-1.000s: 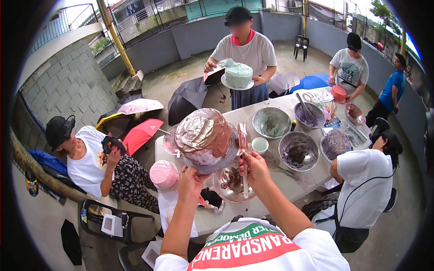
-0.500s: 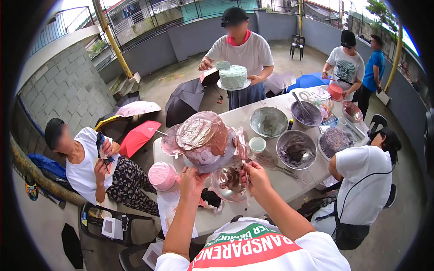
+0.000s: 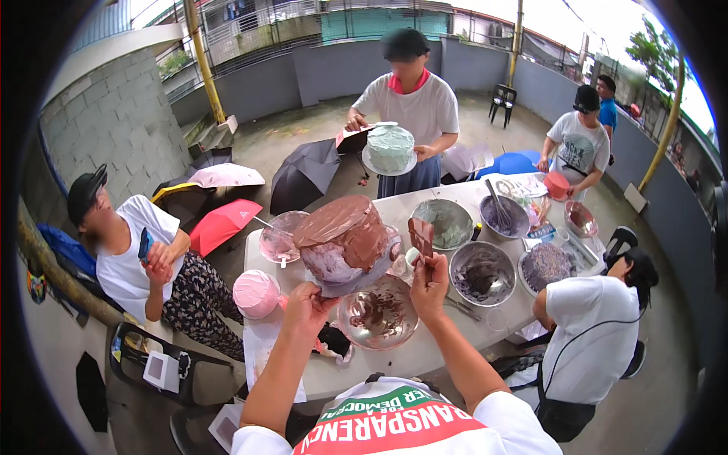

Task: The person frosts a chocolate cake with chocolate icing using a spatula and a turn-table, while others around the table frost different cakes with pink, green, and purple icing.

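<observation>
A round cake is tilted above the table; brown frosting covers its top and part of its side, and lilac shows lower down. Gripping the cake's base board from below at its near edge is my left hand. To the cake's right and apart from it, my right hand is closed around a flat spatula, its upright blade coated in brown frosting. Between my hands, a steel bowl smeared with brown frosting stands on the white table.
A small pink cake and a pink-smeared bowl stand left. Rightward are a green-smeared bowl, a dark-smeared bowl and a purple cake. Opposite, a person holds a pale green cake; others surround the table.
My right hand has lifted the spatula away from the cake's side, and its blade now faces me. More of the cake's smooth brown top and lilac side shows.
</observation>
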Motion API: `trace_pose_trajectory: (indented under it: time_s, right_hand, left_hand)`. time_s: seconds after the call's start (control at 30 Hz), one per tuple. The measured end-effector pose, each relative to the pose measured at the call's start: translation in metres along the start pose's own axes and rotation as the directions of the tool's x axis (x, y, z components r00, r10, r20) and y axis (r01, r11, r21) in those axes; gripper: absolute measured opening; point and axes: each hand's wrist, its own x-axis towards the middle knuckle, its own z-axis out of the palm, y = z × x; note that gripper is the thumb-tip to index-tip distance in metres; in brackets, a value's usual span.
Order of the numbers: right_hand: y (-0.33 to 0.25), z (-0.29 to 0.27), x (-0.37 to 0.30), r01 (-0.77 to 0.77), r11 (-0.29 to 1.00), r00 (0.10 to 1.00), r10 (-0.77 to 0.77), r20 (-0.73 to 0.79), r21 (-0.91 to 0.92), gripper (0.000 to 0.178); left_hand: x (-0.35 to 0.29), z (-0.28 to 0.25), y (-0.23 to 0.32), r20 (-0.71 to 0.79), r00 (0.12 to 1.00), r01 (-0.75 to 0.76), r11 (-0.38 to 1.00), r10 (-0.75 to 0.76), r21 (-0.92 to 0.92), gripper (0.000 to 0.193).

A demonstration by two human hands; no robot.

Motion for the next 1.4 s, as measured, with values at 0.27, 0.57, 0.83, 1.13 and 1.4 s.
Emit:
trace_pose_trajectory:
  time_s: [0.27,0.57,0.83,1.13,1.4]
  right_hand:
    - [-0.017,0.004,0.036,0.415,0.885,0.904,-0.376,0.203,-0.212,0.014]
    - [-0.037,0.003,0.072,0.649,0.731,0.748,-0.561,0.355,-0.211,0.016]
    - [-0.034,0.007,0.073,0.682,0.713,0.711,-0.594,0.376,-0.165,0.018]
    - [-0.024,-0.010,0.064,0.672,0.709,0.716,-0.548,0.431,-0.214,0.008]
    - [-0.019,-0.049,0.047,0.576,0.776,0.747,-0.372,0.551,-0.258,0.015]
  left_hand:
    - [-0.018,0.005,0.019,-0.056,0.998,-0.009,0.998,0.006,-0.056,0.011]
    - [-0.030,0.011,0.027,-0.130,0.991,0.003,0.997,-0.013,-0.079,0.014]
    - [-0.037,0.010,0.026,-0.101,0.995,-0.023,0.993,0.012,-0.115,0.017]
    - [-0.034,0.013,0.018,-0.151,0.986,-0.077,0.995,0.066,-0.071,0.012]
    - [-0.009,-0.018,0.019,-0.128,0.991,-0.042,0.997,0.032,-0.072,0.019]
